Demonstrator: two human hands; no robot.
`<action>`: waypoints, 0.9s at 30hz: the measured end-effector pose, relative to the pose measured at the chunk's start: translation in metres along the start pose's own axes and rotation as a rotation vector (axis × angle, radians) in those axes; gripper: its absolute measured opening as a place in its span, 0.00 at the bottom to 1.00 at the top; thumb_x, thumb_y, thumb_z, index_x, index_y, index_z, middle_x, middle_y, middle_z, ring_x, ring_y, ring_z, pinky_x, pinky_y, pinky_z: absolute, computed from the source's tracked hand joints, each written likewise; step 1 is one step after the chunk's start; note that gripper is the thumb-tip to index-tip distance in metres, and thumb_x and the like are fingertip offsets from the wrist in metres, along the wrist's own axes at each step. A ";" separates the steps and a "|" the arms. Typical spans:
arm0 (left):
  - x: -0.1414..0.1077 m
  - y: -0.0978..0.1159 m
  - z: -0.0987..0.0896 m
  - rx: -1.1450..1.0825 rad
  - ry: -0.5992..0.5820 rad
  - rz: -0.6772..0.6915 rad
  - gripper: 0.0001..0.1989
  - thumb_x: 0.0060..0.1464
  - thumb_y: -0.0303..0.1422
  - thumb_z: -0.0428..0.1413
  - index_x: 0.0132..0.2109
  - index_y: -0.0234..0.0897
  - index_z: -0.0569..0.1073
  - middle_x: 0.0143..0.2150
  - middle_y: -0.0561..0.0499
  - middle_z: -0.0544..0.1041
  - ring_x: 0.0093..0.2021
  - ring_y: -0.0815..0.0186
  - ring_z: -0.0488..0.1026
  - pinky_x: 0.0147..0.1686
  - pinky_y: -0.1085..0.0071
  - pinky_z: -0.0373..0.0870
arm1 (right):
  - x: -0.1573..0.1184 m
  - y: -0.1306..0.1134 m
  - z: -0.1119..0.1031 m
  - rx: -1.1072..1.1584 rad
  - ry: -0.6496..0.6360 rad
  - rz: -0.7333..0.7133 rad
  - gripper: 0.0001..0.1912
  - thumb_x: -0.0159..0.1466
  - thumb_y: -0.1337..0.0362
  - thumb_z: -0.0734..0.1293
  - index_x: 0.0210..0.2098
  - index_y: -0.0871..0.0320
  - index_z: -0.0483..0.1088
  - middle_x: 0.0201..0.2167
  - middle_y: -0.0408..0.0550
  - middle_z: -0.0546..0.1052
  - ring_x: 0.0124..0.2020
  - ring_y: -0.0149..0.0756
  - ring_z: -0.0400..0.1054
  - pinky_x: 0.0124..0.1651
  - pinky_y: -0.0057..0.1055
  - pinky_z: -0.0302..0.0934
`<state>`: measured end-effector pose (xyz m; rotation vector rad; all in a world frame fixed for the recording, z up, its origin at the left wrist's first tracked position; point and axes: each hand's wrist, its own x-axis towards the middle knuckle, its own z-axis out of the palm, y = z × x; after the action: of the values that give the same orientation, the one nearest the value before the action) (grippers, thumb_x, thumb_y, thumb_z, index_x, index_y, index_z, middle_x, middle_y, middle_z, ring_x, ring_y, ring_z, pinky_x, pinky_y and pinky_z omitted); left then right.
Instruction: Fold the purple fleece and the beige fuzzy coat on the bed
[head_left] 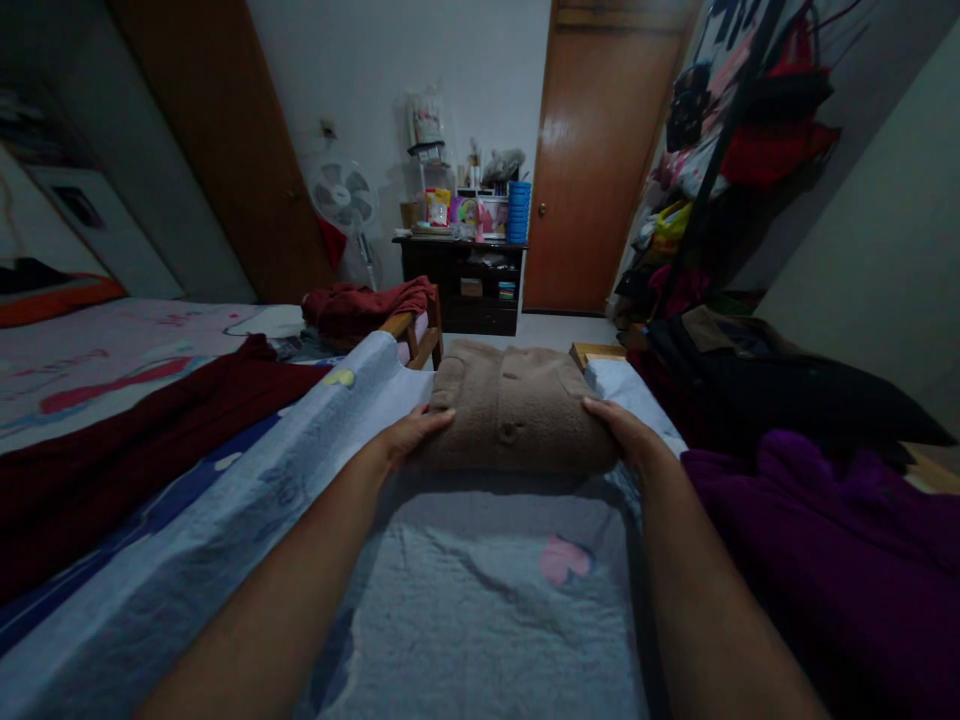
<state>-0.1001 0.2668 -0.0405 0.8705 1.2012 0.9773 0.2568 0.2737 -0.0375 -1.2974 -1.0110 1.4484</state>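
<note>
Both arms stretch forward over a narrow bed, with a folded brown fleece jacket between the hands. Buttons run down the jacket's middle. My left hand grips its left side, thumb on top and the other fingers hidden beneath. On the opposite side my right hand holds it the same way, its thumb lying on the upper face. Below the jacket lies a light blue bedsheet with a pink heart on it; a dark shadow falls under the jacket's near edge.
Purple cloth and dark clothes are heaped at the right. To the left, a maroon cloth lies on another bed. Beyond the bed's end stand a black cabinet, a white fan and a wooden door.
</note>
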 end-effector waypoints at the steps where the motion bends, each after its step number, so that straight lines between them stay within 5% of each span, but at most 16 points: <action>1: -0.004 -0.003 0.003 0.040 0.026 0.030 0.37 0.41 0.38 0.69 0.58 0.41 0.66 0.49 0.41 0.78 0.46 0.52 0.77 0.46 0.60 0.73 | -0.004 0.004 0.004 -0.022 0.034 -0.044 0.23 0.54 0.53 0.72 0.47 0.55 0.72 0.36 0.47 0.81 0.36 0.43 0.75 0.41 0.37 0.68; 5: -0.003 -0.009 0.013 0.168 0.162 0.219 0.44 0.41 0.37 0.69 0.62 0.40 0.57 0.54 0.42 0.74 0.51 0.54 0.74 0.51 0.61 0.70 | -0.008 0.010 0.018 -0.129 0.239 -0.168 0.29 0.50 0.53 0.74 0.48 0.55 0.70 0.39 0.47 0.80 0.40 0.44 0.74 0.44 0.38 0.66; 10: 0.010 -0.014 0.012 0.424 0.258 0.483 0.40 0.41 0.34 0.67 0.61 0.39 0.60 0.57 0.43 0.72 0.57 0.54 0.70 0.56 0.62 0.64 | 0.001 0.013 0.021 -0.351 0.420 -0.348 0.23 0.47 0.59 0.74 0.42 0.55 0.71 0.40 0.49 0.79 0.47 0.47 0.71 0.51 0.40 0.62; 17: -0.003 -0.018 0.022 0.849 0.391 0.306 0.33 0.44 0.33 0.63 0.59 0.44 0.66 0.53 0.40 0.75 0.58 0.43 0.67 0.56 0.53 0.60 | -0.004 0.019 0.029 -0.684 0.439 -0.223 0.21 0.53 0.64 0.71 0.47 0.55 0.68 0.44 0.57 0.77 0.56 0.55 0.66 0.56 0.44 0.57; 20: -0.013 -0.002 0.046 1.165 0.528 0.457 0.26 0.53 0.31 0.56 0.59 0.42 0.68 0.64 0.36 0.65 0.64 0.42 0.60 0.61 0.43 0.48 | -0.009 0.002 0.045 -0.920 0.493 -0.232 0.24 0.60 0.63 0.66 0.55 0.59 0.64 0.53 0.66 0.70 0.61 0.59 0.59 0.60 0.51 0.52; 24: -0.011 0.015 0.087 1.333 0.337 0.793 0.24 0.61 0.30 0.45 0.64 0.42 0.64 0.71 0.45 0.55 0.70 0.53 0.47 0.67 0.46 0.31 | -0.005 -0.015 0.079 -1.273 0.472 -0.395 0.26 0.66 0.62 0.57 0.63 0.60 0.58 0.67 0.62 0.56 0.68 0.55 0.45 0.65 0.53 0.44; 27: 0.002 0.013 0.106 1.346 0.117 0.773 0.25 0.62 0.30 0.43 0.64 0.41 0.64 0.69 0.46 0.58 0.71 0.55 0.47 0.67 0.48 0.34 | 0.005 -0.009 0.099 -1.432 0.282 -0.467 0.27 0.68 0.61 0.54 0.66 0.56 0.56 0.71 0.51 0.49 0.70 0.50 0.38 0.67 0.55 0.37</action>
<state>0.0029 0.2699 -0.0121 2.4920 1.6331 0.6896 0.1594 0.2805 -0.0195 -1.8920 -2.0782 -0.0179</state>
